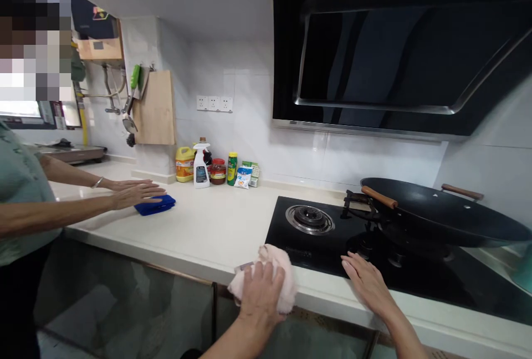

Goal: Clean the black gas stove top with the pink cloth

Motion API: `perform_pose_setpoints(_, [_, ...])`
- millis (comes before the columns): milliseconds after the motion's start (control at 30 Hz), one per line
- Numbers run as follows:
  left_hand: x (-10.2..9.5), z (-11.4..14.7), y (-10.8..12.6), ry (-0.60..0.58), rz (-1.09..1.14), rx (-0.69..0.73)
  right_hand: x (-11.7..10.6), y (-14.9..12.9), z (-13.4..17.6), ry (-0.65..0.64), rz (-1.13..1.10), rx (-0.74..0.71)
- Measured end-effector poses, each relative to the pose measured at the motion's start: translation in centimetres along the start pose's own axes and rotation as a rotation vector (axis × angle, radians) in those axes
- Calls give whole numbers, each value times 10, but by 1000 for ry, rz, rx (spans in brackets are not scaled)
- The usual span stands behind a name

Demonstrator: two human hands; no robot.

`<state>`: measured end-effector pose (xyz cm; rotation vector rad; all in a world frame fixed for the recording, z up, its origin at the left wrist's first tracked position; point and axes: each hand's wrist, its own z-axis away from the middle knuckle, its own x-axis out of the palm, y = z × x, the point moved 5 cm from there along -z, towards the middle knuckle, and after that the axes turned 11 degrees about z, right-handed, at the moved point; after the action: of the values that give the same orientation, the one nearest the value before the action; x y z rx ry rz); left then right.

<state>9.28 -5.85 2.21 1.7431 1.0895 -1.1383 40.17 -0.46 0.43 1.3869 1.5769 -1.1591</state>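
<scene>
From where I'm operating, I'm seeing the pink cloth (285,263) lying bunched over the front edge of the white surface (216,215), just beside the near left corner of the black hob (332,245). My left hand (262,292) is resting on it from above, fingers spread over the folds; how firmly they are gathering the fabric I'm not making out. My right hand (368,281) is lying flat and empty, fingers extended, fingertips reaching over the hob's front rim near a control knob (364,249). I'm judging the cloth light, limp and soft, nothing to break, with its loose part likely to sag over the edge, so I'm favouring a broad hold on the bunched middle rather than a pinch at one corner. To the right, the big wok (436,201) is sitting over the hob with a wooden handle (378,196) pointing towards the bare left burner (310,218), crowding that side. At the wall, a spray bottle (201,173), a yellow jug (184,169) and a red-lidded jar (218,173) are standing well apart from the cloth. Further left, a co-worker's hands (133,196) are pressing on a blue cloth (161,205), occupying that stretch.
</scene>
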Motion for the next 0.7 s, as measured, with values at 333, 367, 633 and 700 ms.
perform_pose_setpoints(333, [33,-29,124,-29,63,378,0,7,1,-28,-30,5])
perform_pose_setpoints(367, [35,-30,130,-25,63,392,0,7,1,-27,-32,4])
perform_pose_setpoints(633, [29,-26,133,-14,94,414,-6,1,3,-32,-63,10])
perform_pose_setpoints(700, [28,-24,128,3,112,436,-7,0,3,-38,-76,14])
